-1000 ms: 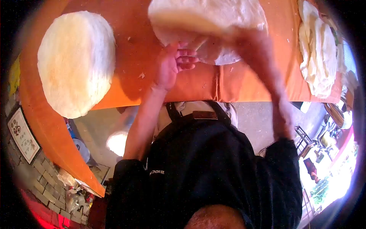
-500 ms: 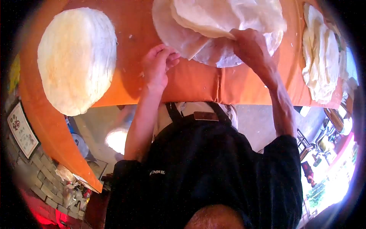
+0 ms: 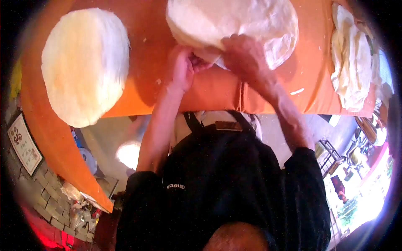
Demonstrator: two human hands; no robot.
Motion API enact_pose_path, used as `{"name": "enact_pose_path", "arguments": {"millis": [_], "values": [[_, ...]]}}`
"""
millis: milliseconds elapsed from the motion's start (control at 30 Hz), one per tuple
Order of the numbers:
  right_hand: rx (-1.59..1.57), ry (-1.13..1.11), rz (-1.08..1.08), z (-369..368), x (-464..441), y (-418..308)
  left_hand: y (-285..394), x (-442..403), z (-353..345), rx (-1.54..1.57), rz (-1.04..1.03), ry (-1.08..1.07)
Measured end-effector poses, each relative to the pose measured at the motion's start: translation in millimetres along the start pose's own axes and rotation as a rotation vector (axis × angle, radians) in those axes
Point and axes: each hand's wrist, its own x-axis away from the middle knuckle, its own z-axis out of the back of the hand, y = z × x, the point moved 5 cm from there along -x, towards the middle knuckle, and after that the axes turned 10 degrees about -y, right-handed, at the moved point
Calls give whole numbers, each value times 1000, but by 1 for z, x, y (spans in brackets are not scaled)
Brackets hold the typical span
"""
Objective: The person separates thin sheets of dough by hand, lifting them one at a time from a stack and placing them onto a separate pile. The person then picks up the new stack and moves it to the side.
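Note:
A thin, pale, round sheet (image 3: 234,21), like flatbread or rolled dough, lies in soft folds at the top centre of the orange cloth. At its near edge my right hand (image 3: 245,56) pinches the sheet, fingertips bent down onto it. Just left of that, my left hand (image 3: 183,69) has its fingers curled around the same edge; the sheet partly hides the fingertips. Both hands are close together, a short gap between them. Off to the left is a smooth stack of similar oval pale sheets (image 3: 86,67), touched by neither hand.
Crumpled pale sheets (image 3: 351,58) lie at the right end of the orange-covered table (image 3: 146,98). A small white scrap (image 3: 297,91) is near the front edge. A framed certificate (image 3: 25,144) stands by a brick surface at lower left. Bicycle-like metal parts show at lower right.
My right hand has moved left and slightly down, carrying the sheet's edge toward my left hand. My left hand has shifted right onto that edge. The upper sheet now covers more of the layer below.

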Motion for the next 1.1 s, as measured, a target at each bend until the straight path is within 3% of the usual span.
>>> {"name": "enact_pose_path", "arguments": {"millis": [200, 300, 333, 433, 467, 533, 600, 700, 733, 767, 933, 1000, 1100], "values": [[-33, 205, -82, -7, 19, -21, 12, 5, -23, 117, -59, -97], [17, 157, -96, -15, 12, -8, 21, 6, -36, 165, -70, -152], [-11, 2, -137, -15, 7, -2, 25, 9, -39, 202, -73, -167], [216, -21, -204, 37, -6, 14, 23, 6, -35, 324, -70, -247], [253, 199, -95, 67, -5, 8, 22, 9, -34, 358, -77, -232], [313, 408, 33, 94, 5, -12, 15, 10, -29, 400, -58, -250], [361, 364, 133, 59, 18, -36, 7, 10, -24, 431, -42, -294], [101, 407, 259, 18, 37, -86, 2, 38, -20, 528, -68, -350], [-103, 250, 251, 16, 36, -93, 2, 47, -19, 557, -81, -368], [-236, -67, 211, 33, 30, -101, 4, 55, -21, 578, -97, -385], [-439, -159, 332, 117, 31, -111, 31, 64, -24, 607, -245, -364], [-570, -114, 289, 127, 38, -71, 51, 57, -14, 520, -321, -257], [-796, 48, -136, 98, 29, 49, 77, 55, -3, 310, -381, -65]]}}
